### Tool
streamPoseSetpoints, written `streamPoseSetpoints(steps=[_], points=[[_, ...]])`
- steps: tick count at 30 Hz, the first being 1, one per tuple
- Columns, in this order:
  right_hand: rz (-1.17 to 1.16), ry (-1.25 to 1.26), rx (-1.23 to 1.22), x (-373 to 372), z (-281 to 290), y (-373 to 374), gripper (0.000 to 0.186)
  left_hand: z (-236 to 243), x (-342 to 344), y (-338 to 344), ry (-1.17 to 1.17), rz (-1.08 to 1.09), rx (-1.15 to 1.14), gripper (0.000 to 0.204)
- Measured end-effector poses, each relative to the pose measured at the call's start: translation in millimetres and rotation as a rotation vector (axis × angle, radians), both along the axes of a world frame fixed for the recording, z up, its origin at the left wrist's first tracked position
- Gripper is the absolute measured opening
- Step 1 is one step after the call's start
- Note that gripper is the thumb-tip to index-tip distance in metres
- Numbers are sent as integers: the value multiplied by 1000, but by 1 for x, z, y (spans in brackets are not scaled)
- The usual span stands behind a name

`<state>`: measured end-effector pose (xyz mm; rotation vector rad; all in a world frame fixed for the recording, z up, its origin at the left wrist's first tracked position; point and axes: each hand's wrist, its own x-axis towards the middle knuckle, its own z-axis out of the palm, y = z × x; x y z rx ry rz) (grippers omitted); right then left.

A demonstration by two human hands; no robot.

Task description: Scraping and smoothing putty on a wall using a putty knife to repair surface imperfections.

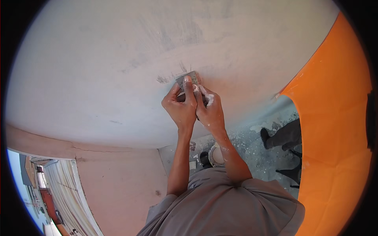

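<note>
A small grey rectangular scraper blade (181,78) rests against the pale, grey-smudged wall (118,59) at the upper middle. Both of my hands are closed on it, side by side, thumbs and fingers pressed over its lower part. My left hand (181,104) has whitish dust on the thumb. My right hand (210,110) carries white putty on its fingers, with specks down the forearm. The tool's handle is mostly hidden by my hands. Below them, on the floor, a round bucket (216,149) of pale material shows partly behind my right forearm.
A broad orange surface (334,118) fills the right side. Another person's leg and dark shoe (283,133) stand on the speckled floor (256,153), beside a black-legged object (289,171). At left are a cracked pinkish wall (118,185) and an opening with a pale curtain (65,188).
</note>
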<state>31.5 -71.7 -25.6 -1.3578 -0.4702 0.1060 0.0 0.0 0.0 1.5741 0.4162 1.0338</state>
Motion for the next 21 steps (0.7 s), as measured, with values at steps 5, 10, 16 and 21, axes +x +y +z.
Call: streamPoseSetpoints(steps=[5,10,16,21], points=[[-35,45,10,-26,4,34,35,8,-15,27,0,20,74,36],[19,4,-23,-4,12,2,35,12,-3,2,-6,21,49,32],[36,81,-70,-6,1,3,33,-8,0,7,-10,32,78,27],[-68,-32,25,-7,-14,4,33,-13,2,-3,-28,3,41,25]])
